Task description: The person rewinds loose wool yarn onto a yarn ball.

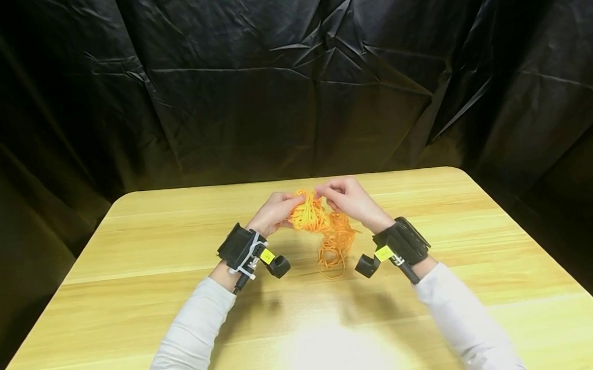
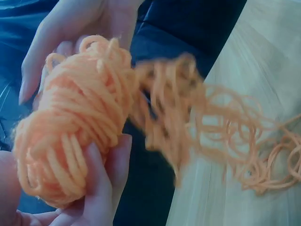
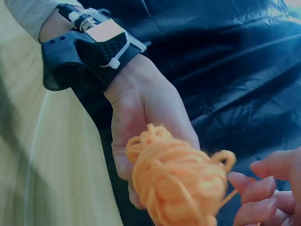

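Note:
A ball of orange yarn (image 1: 308, 215) is held over the far part of the table by my left hand (image 1: 272, 212). In the left wrist view, the left fingers (image 2: 99, 176) curl round the ball's lower end. My right hand (image 1: 352, 199) is at the ball's right side, its fingertips (image 3: 256, 188) pinching a thin strand of the yarn, as the right wrist view shows. From the ball a tangle of loose yarn (image 1: 336, 239) hangs down and trails onto the table toward me. Small loops stick out of the ball (image 3: 181, 181).
The light wooden table (image 1: 146, 307) has rounded far corners and a bright glare spot near its front. Black sheeting (image 1: 241, 115) hangs behind it. Wrist cameras on black straps, the left camera (image 1: 279, 266) and right camera (image 1: 367, 265), jut inward over the table.

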Demonstrator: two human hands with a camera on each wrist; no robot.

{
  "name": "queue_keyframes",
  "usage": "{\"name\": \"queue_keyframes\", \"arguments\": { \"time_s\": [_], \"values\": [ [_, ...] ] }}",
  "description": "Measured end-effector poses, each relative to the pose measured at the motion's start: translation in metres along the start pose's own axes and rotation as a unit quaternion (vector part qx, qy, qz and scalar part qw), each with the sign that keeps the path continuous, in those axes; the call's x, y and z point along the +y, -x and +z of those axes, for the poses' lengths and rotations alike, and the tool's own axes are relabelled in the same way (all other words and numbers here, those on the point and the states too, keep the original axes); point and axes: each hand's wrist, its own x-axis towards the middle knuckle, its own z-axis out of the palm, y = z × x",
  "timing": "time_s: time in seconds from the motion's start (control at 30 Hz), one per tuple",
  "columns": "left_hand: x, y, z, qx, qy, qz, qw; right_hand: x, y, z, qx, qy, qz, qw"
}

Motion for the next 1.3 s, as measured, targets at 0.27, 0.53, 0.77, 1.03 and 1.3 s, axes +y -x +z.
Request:
{"name": "queue_keyframes", "arguments": {
  "time_s": [0.27, 0.53, 0.77, 1.03, 1.3],
  "values": [
    [-0.006, 0.001, -0.014, 0.031, 0.030, 0.001, 0.9990, -0.001, 0.025, -0.037, -0.037, 0.022, 0.003, 0.999],
    [-0.010, 0.004, -0.025, 0.051, 0.045, 0.010, 0.9976, -0.008, 0.057, -0.095, 0.002, 0.080, -0.005, 0.997],
    [-0.011, 0.006, -0.034, 0.032, 0.059, 0.029, 0.9973, -0.003, 0.080, -0.134, 0.070, 0.055, 0.009, 0.996],
    [-0.006, 0.008, -0.030, 0.044, 0.136, 0.070, 0.9872, 0.020, 0.071, -0.116, -0.164, 0.153, 0.004, 0.975],
    [0.004, 0.013, -0.034, 0.093, 0.160, 0.089, 0.9787, 0.041, 0.056, -0.071, -0.302, 0.195, -0.021, 0.933]
  ]
}}
